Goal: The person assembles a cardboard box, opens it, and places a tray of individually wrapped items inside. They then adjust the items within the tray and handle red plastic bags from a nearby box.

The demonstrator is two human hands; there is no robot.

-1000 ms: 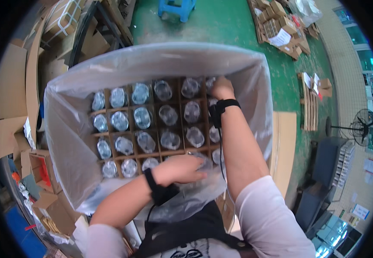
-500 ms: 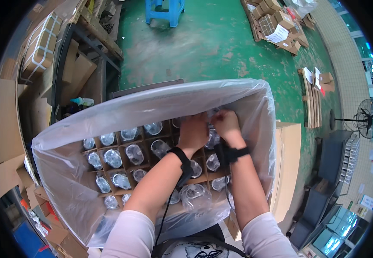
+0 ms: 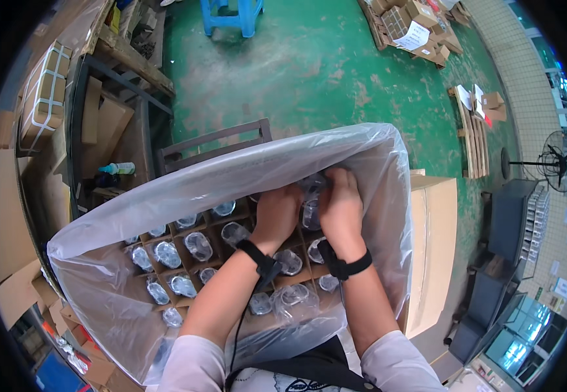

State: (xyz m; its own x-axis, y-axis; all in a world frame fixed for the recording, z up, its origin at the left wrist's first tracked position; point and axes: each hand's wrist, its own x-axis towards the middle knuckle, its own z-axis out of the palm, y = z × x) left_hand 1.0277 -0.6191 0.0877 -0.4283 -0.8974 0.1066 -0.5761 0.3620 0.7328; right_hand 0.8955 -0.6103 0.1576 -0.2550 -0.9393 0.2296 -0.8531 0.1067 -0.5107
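Inside a large carton lined with a clear plastic bag (image 3: 231,173), both hands are at the far right part of a cardboard divider grid. A piece wrapped in clear plastic (image 3: 311,186) sits between them; its kind is hard to make out. My left hand (image 3: 278,212) is curled against its left side, fingertips mostly hidden. On the other side my right hand (image 3: 342,208) closes its fingers at the wrap's edge. Several similar clear-wrapped round pieces (image 3: 198,245) fill the cells. Nearest me, a looser wrapped piece (image 3: 296,300) lies on top of the grid.
A closed cardboard box (image 3: 432,251) stands right of the lined carton. Beyond it are a dark chair back (image 3: 218,138), a blue stool (image 3: 231,19) and loaded pallets (image 3: 420,32). A shelf with a strapped box (image 3: 45,95) and a bottle (image 3: 119,168) borders the left.
My hands have moved apart from nearly meeting at the plastic, the left one shifting left and nearer me. The wrapped piece between them now shows more. The whole view has shifted slightly.
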